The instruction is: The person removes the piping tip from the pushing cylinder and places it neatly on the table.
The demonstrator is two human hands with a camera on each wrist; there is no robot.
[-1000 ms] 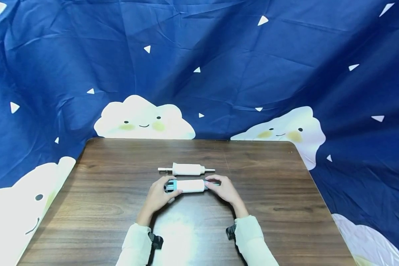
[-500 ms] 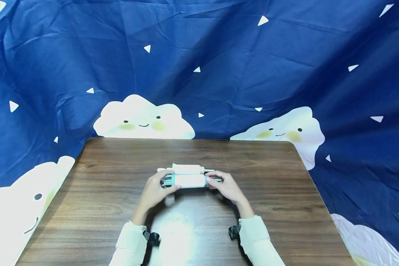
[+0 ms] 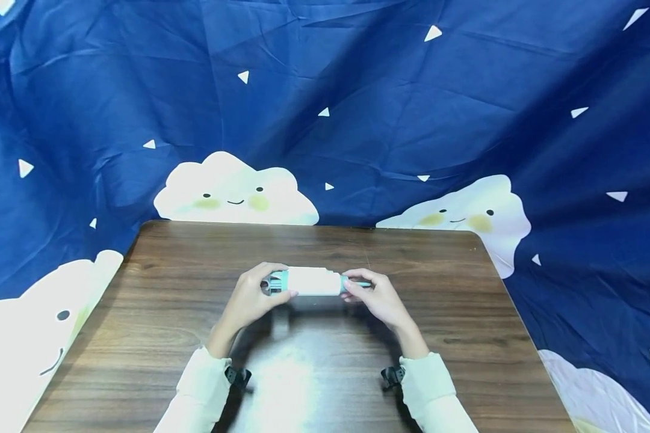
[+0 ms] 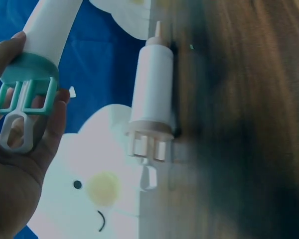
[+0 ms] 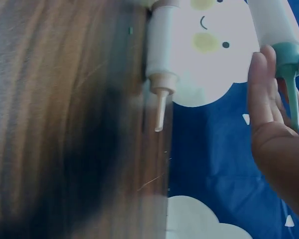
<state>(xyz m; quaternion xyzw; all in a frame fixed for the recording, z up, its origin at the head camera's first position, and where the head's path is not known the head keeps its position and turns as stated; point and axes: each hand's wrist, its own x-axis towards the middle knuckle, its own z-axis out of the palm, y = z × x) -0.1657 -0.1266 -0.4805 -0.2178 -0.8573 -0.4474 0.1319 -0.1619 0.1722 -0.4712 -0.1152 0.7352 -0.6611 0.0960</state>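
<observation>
A syringe with a white barrel (image 3: 314,282) and teal ends is held level above the table between both hands. My left hand (image 3: 247,297) grips its teal collar (image 4: 31,70) at the plunger end, thumb and fingers on opposite sides; a pale ring handle (image 4: 16,132) sticks out there. At the other end my right hand (image 3: 376,296) pinches the teal nozzle cap (image 5: 289,57), whose thin tip (image 5: 292,102) points over the palm. A second syringe (image 4: 153,84), white with beige-pink ends, lies on the table beyond; the held one mostly covers it in the head view.
The brown wooden table (image 3: 439,337) reaches to a blue curtain (image 3: 357,72) with cloud prints behind and at the sides. A bright glare (image 3: 284,385) lies on the tabletop between the forearms. Black wrist straps (image 3: 238,376) sit at the sleeves.
Both hands have raised the teal-ended syringe and carried it away from me, slightly right. It now covers most of the second syringe in the head view.
</observation>
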